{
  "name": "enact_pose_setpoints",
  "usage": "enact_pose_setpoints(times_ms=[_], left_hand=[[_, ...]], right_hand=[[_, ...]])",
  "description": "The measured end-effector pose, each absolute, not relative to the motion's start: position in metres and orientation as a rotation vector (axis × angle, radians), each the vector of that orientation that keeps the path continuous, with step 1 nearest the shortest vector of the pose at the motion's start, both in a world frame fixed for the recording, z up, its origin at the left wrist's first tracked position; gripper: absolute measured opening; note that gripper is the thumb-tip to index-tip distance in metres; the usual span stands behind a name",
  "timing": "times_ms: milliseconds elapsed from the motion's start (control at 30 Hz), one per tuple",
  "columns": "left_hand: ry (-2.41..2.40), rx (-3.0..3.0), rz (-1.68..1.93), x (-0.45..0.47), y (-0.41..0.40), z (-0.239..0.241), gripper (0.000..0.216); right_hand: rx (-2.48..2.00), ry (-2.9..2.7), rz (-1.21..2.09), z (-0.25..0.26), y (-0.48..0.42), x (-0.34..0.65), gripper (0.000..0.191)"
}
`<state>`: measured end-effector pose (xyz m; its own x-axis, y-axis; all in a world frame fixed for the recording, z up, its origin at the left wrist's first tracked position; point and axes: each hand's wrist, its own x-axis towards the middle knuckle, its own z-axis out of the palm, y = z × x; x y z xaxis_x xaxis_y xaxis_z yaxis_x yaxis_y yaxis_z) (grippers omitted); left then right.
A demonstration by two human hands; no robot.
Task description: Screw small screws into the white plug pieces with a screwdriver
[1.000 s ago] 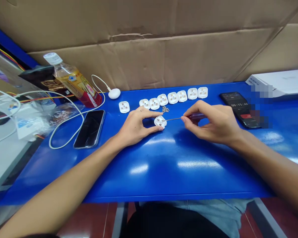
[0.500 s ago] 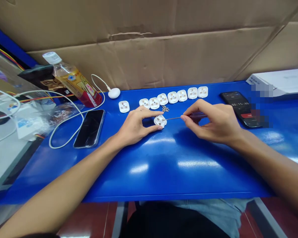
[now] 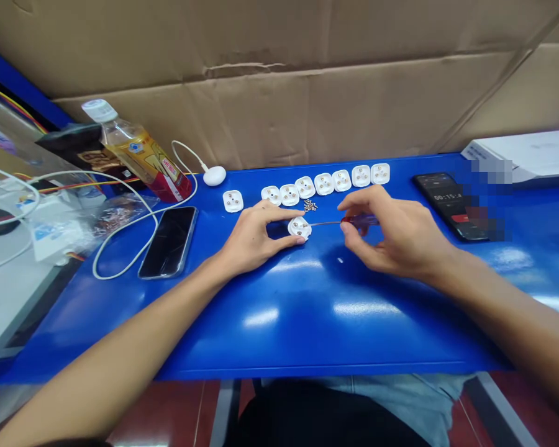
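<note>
Between thumb and forefinger my left hand (image 3: 256, 236) grips a round white plastic part (image 3: 299, 228) with metal contacts, possibly a plug or socket piece, just above the blue table. My right hand (image 3: 391, 233) holds a screwdriver (image 3: 361, 220) with a reddish translucent handle, its thin shaft pointing left. The shaft's tip is at the white part's right side; whether it touches a screw I cannot tell. A small pile of screws (image 3: 310, 205) lies just behind the part. Further back, several white plastic pieces (image 3: 324, 184) with metal contacts form a row, and one similar piece (image 3: 233, 200) sits apart at left.
A dark phone (image 3: 169, 242) and looping white cable (image 3: 121, 273) lie at left, near a leaning drink bottle (image 3: 144, 155) and a white oval device (image 3: 214, 176). Another phone (image 3: 449, 205) and a white box (image 3: 526, 155) are at right. Cardboard (image 3: 307, 118) lines the back.
My right hand's fingers have loosened and shifted around the screwdriver handle, showing more of its red end. The left hand and the white part have barely moved.
</note>
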<state>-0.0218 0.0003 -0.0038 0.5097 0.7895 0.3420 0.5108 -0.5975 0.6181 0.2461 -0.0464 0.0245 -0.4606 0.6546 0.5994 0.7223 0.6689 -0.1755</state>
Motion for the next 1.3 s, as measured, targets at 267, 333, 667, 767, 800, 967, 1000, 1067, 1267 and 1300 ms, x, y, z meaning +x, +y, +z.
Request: enact_pose_setpoints(times_ms=[267, 333, 667, 767, 800, 967, 1000, 1067, 1267, 1300], left_hand=[[1.067, 2.306, 0.838, -0.0224, 0.0011, -0.0039, 0.047], [1.066, 2.308, 0.835, -0.0224, 0.0013, -0.0041, 0.047], [1.067, 2.317, 0.813, -0.0220, -0.0001, -0.0024, 0.046], [1.064, 2.310, 0.817, -0.0222, -0.0002, -0.0023, 0.046], [1.067, 2.309, 0.815, -0.0222, -0.0003, -0.0022, 0.046], [1.072, 2.320, 0.783, -0.0217, -0.0015, -0.0002, 0.044], [1.076, 2.323, 0.785, -0.0216, -0.0017, 0.0003, 0.044], [1.090, 2.322, 0.793, -0.0214, -0.0021, 0.0011, 0.044], [1.094, 2.322, 0.790, -0.0215, -0.0023, 0.0011, 0.045], [1.094, 2.323, 0.790, -0.0215, -0.0023, 0.0010, 0.045]], right_hand=[[-1.068, -2.187, -0.103, 0.0218, -0.0421, 0.2475, 0.017], [-1.069, -2.163, -0.144, 0.0213, -0.0418, 0.2471, 0.013], [-1.102, -2.100, -0.166, 0.0212, -0.0404, 0.2459, 0.013], [-1.084, -2.110, -0.130, 0.0206, -0.0396, 0.2462, 0.017], [-1.071, -2.114, -0.112, 0.0206, -0.0397, 0.2460, 0.018], [-1.079, -2.095, -0.237, 0.0206, -0.0420, 0.2432, 0.009], [-1.060, -2.105, -0.214, 0.0206, -0.0424, 0.2427, 0.011], [-1.025, -2.118, -0.116, 0.0206, -0.0427, 0.2420, 0.018], [-1.107, -2.064, -0.063, 0.0201, -0.0404, 0.2424, 0.014], [-1.089, -2.066, -0.035, 0.0201, -0.0398, 0.2428, 0.016]])
